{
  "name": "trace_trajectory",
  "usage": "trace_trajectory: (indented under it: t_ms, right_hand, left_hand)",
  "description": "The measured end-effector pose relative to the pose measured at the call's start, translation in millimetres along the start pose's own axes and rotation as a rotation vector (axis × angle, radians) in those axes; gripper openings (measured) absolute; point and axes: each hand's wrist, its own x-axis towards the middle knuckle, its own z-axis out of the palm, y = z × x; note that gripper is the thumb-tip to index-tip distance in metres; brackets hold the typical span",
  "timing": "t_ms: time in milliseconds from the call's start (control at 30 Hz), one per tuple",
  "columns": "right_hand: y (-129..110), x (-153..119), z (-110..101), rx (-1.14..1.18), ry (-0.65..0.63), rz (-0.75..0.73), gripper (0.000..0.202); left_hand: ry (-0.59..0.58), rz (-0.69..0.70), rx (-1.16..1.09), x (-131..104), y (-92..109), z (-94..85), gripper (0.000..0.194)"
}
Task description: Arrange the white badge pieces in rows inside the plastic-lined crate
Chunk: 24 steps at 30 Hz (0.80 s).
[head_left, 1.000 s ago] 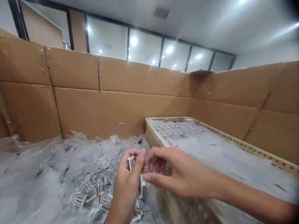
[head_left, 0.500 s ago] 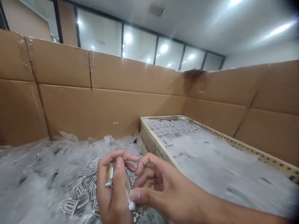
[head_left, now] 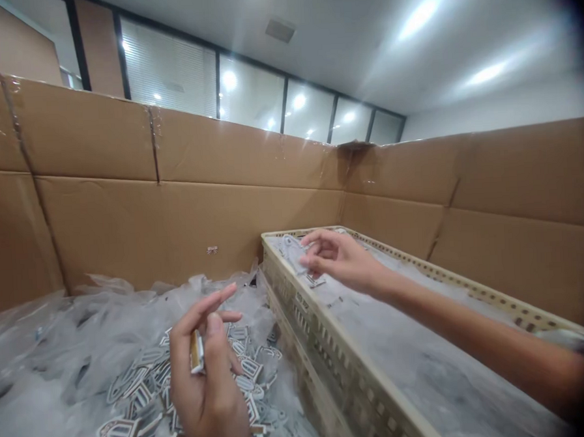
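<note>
My left hand [head_left: 210, 386] is over a loose heap of small grey-and-white striped badges [head_left: 120, 435]. Between its thumb and fingers is a badge seen edge-on [head_left: 196, 352], with a brown-gold face and a white rim; its index finger points forward. My right hand [head_left: 337, 255] reaches over the far left corner of the cream plastic crate [head_left: 327, 337]. Pinched in its fingertips is a pale badge [head_left: 292, 248], just above or touching the layer there; I cannot tell which. The hand hides most of the badges laid in the crate.
Crumpled clear plastic bags [head_left: 41, 381] lie around the heap on the left. Tall cardboard walls [head_left: 213, 209] enclose the back and right. Plastic film [head_left: 401, 343] covers much of the crate. The crate stands on another crate, beside the heap.
My right hand has moved from beside my left hand to the crate's far left corner, taking a badge with it. My left hand has stayed over the heap. The view has shifted right.
</note>
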Motion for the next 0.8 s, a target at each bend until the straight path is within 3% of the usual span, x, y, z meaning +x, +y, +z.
trace_trajectory:
  t_ms: [167, 267, 533, 800]
  right_hand:
    - [55.2, 21.2, -50.9, -0.191, 0.216, 0.234, 0.026]
    - [81.4, 26.0, -66.0, -0.289, 0.211, 0.355, 0.025]
    - [117.0, 34.9, -66.0, -0.464, 0.145, 0.433, 0.024]
    - [116.8, 33.5, -70.9, -0.489, 0.066, 0.477, 0.035]
  left_hand:
    - [-0.041, -0.046, -0.062, 5.9, 7.9, -5.2, 0.023]
    - [-0.026, -0.064, -0.074, 6.8, 12.4, -7.2, 0.023]
    - [-0.056, -0.043, 0.001, 10.7, 16.1, -9.8, 0.025]
    - [-0.096, -0.095, 0.003, 10.1, 13.9, -11.1, 0.024]
